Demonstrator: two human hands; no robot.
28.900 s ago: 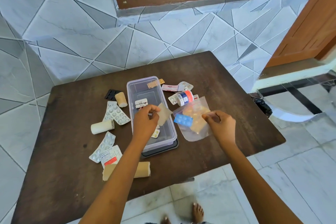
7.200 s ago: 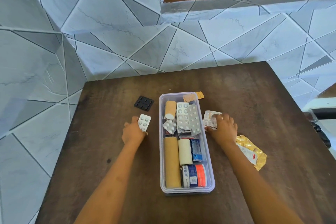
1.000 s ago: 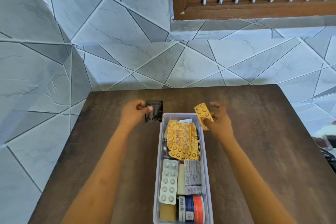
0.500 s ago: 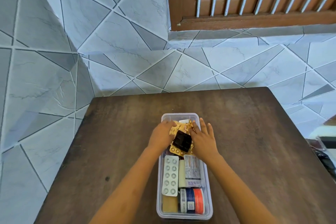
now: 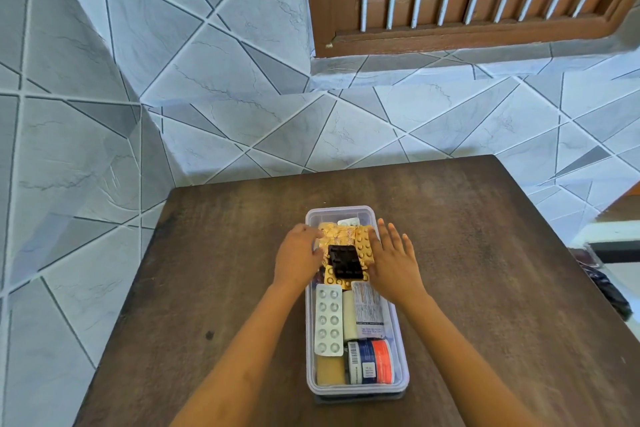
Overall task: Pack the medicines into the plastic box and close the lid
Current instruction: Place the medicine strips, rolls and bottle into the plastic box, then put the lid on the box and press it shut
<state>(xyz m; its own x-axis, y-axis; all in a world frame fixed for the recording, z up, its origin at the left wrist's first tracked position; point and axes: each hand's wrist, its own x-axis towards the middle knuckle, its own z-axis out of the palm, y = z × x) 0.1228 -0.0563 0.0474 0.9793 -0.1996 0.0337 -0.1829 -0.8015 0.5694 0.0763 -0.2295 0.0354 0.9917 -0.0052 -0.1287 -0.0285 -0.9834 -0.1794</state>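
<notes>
Plastic box [image 5: 401, 350], lower centre of the brown counter [image 5: 214, 253], lid off. Near end: red-and-blue tub [image 5: 375, 361]; silver blister strip [image 5: 328, 319]. Mid-frame: black blister [image 5: 344, 262] atop gold blisters [image 5: 364, 243]. Left hand [image 5: 298, 258] and right hand [image 5: 391, 258] flank them, fingers spread flat, holding nothing.

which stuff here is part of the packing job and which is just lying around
Part of the job:
- plastic box, open
- black blister pack, on top of the pile
- orange blister strips
- silver blister strip
- white roll
- leaflet packet
- blue and orange bottle
- dark lid under the box

Lying about:
- dark bundle off the table's right edge
</notes>
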